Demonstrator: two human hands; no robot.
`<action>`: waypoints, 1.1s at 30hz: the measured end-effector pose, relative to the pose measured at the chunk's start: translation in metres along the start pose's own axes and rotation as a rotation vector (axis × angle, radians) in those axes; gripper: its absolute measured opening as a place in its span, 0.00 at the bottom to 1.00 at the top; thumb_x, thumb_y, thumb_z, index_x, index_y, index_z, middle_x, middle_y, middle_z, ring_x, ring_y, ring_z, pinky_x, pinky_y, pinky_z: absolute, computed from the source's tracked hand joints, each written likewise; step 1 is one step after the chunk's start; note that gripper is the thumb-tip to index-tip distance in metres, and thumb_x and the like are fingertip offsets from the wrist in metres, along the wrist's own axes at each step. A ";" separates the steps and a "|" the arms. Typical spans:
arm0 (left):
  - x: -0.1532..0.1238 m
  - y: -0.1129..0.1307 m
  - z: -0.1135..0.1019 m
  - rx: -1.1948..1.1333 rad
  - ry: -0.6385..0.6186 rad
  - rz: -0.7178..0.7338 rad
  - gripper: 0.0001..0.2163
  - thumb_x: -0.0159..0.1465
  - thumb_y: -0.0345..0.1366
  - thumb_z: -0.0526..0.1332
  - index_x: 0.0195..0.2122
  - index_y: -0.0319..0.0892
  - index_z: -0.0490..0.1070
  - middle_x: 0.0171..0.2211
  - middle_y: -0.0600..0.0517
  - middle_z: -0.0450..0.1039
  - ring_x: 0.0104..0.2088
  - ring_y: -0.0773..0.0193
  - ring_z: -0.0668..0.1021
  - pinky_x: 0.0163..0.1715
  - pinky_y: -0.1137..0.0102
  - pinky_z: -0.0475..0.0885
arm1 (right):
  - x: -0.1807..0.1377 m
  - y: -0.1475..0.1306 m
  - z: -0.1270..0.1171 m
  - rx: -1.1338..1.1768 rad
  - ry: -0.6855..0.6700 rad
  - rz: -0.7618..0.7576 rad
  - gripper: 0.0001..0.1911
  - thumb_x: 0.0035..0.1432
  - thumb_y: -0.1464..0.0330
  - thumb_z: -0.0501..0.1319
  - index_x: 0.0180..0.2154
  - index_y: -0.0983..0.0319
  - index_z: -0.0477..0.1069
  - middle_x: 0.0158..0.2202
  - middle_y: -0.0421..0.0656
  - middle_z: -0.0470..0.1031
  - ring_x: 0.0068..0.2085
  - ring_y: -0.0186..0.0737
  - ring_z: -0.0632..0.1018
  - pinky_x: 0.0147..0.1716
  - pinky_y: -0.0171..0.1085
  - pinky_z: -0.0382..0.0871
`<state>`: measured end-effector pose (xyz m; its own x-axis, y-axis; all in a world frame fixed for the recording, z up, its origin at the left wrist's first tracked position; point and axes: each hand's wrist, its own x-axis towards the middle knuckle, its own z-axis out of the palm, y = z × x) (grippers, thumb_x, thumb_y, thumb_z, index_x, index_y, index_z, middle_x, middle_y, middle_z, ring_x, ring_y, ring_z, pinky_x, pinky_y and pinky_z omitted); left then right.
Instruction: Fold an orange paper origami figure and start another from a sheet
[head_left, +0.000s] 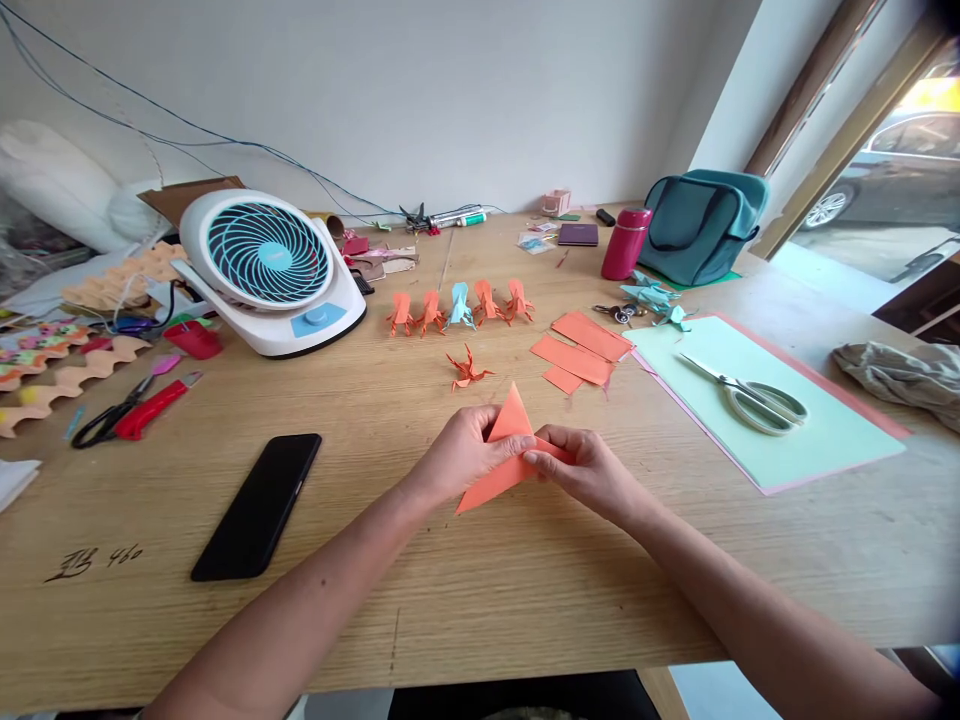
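Note:
My left hand (459,452) and my right hand (589,470) meet at the middle of the wooden table (480,590), both pinched on a folded orange paper (504,452). One pointed flap of the paper stands up between my hands; another corner lies flat toward me. Just beyond it rests a small folded orange figure (468,370). Further back stands a row of folded paper figures (459,306), orange with one light blue.
A black phone (259,505) lies to the left, a white desk fan (270,270) behind it, red-handled scissors (127,412) further left. To the right are orange paper strips (581,350), green paper sheets (772,410) bearing scissors (754,398), a red bottle (625,243) and a teal bag (701,225).

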<state>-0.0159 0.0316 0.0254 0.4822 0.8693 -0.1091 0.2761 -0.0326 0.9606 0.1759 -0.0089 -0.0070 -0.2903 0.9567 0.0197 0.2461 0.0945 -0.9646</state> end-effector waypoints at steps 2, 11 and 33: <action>0.002 -0.003 -0.002 -0.005 -0.021 0.027 0.14 0.58 0.45 0.69 0.30 0.39 0.72 0.28 0.55 0.71 0.27 0.68 0.70 0.26 0.74 0.65 | 0.001 0.002 0.000 -0.001 -0.030 0.010 0.22 0.62 0.51 0.62 0.27 0.62 0.67 0.23 0.37 0.65 0.27 0.33 0.64 0.27 0.34 0.55; 0.006 -0.016 -0.004 -0.018 -0.098 0.002 0.14 0.59 0.44 0.68 0.27 0.39 0.68 0.24 0.57 0.63 0.26 0.70 0.65 0.25 0.74 0.60 | 0.003 0.002 0.001 0.068 -0.118 0.061 0.26 0.62 0.49 0.61 0.23 0.61 0.60 0.23 0.35 0.52 0.26 0.31 0.54 0.25 0.35 0.46; 0.006 -0.005 -0.007 -0.193 0.034 -0.062 0.16 0.47 0.47 0.75 0.22 0.39 0.76 0.20 0.56 0.69 0.24 0.70 0.66 0.27 0.72 0.60 | -0.002 0.003 0.004 0.122 -0.270 0.055 0.27 0.61 0.50 0.62 0.23 0.60 0.56 0.23 0.34 0.51 0.25 0.29 0.53 0.24 0.35 0.45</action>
<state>-0.0206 0.0406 0.0221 0.4397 0.8830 -0.1642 0.1388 0.1138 0.9838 0.1734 -0.0113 -0.0115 -0.5191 0.8502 -0.0878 0.1596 -0.0045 -0.9872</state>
